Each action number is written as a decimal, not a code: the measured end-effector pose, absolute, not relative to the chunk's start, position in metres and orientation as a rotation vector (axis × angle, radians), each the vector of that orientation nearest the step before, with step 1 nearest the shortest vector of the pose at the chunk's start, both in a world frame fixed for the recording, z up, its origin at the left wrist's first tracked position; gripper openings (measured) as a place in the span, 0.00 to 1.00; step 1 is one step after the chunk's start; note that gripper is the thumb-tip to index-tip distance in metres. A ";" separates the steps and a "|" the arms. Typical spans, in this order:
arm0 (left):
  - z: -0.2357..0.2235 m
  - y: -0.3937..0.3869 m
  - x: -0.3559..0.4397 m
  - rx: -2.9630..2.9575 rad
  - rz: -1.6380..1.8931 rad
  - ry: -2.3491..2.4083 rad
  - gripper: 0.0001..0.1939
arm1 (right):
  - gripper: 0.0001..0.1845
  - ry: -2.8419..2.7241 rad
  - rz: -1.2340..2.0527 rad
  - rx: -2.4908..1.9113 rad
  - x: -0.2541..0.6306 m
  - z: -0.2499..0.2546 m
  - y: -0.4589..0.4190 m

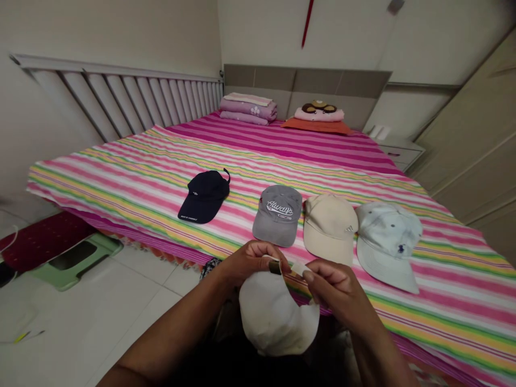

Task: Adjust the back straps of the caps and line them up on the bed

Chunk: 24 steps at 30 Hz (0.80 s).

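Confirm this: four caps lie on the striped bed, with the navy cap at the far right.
Not right: the navy cap lies at the far left of the row on the striped bed, not the far right, as the head view shows. The rest stands.

Both arms are held out in front and angled inward, so the hands are brought in close, just apart at about the middle of the head-cam view. The left forearm (173, 328) comes in from the lower left, and the right forearm (374, 344) comes up from the lower right. The left hand (252, 260) is turned back-up, with its fingers (274, 252) curled over and bunched into a pinch. The right hand (332, 287) is tilted the same way, and its fingertips (308, 276) are pointed across toward the left hand. Both wrists are bent slightly, tbh, and both grips are closed.
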<state>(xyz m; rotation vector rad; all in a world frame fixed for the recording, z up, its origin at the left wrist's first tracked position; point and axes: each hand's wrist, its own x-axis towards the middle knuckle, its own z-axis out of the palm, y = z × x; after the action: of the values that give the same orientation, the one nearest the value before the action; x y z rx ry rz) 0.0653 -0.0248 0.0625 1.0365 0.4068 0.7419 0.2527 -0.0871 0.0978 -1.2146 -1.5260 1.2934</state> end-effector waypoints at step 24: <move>0.057 -0.023 0.060 1.240 0.736 0.584 0.12 | 0.12 -1.970 0.875 -1.198 0.247 0.112 -0.083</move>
<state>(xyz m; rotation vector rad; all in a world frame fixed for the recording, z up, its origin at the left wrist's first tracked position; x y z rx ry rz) 0.0600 -0.0230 0.0573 1.2403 0.5844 0.7358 0.2473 -0.0833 0.1119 -1.1977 -1.9702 0.8752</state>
